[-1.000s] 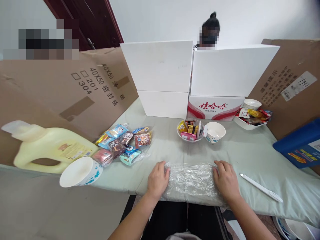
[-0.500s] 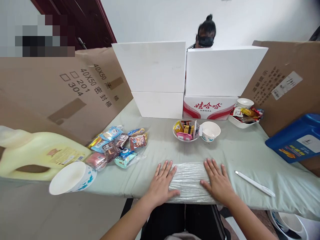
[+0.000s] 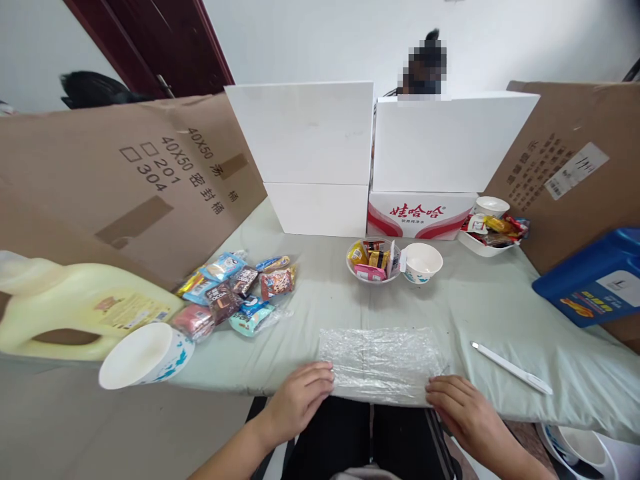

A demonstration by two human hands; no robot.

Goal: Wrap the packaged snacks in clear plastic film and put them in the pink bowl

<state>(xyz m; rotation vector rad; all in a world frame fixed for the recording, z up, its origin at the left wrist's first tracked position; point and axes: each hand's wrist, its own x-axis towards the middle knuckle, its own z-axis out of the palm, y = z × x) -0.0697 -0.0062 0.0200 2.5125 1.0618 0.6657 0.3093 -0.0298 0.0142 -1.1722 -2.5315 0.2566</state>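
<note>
Left hand: the left hand [image 3: 300, 399] is seen at the near table edge, fingers curled loosely, their tips at or just short of the near left corner of the plastic wrap sheet [image 3: 381, 363]; nothing is gripped. Whether the tips actually touch the film cannot be told.
Right hand: the right hand [image 3: 463, 410] is held at the near right corner of the sheet, fingers bent and relaxed, grasping nothing; contact with the film cannot be told either.
Sheet position: the sheet is laid flat on the pale green table cover [image 3: 500, 313], at the near edge, directly ahead of and between the two hands.
Long axis: the sheet is stretched left to right, parallel to the table edge; its short side runs away from the person.
Nearer hand: neither is clearly nearer; one hand is placed at each near corner.
Right of sheet: a white pen-like stick [image 3: 511, 368] is lying near the right hand, apart from the sheet.
Left of sheet: a pile of snack packets [image 3: 235, 293] and a tipped paper cup [image 3: 145, 357] are set well apart from the sheet.
Beyond sheet: a bowl of snacks [image 3: 371, 261] and an empty paper bowl [image 3: 421, 262] are found farther back, touching or nearly so.
</note>
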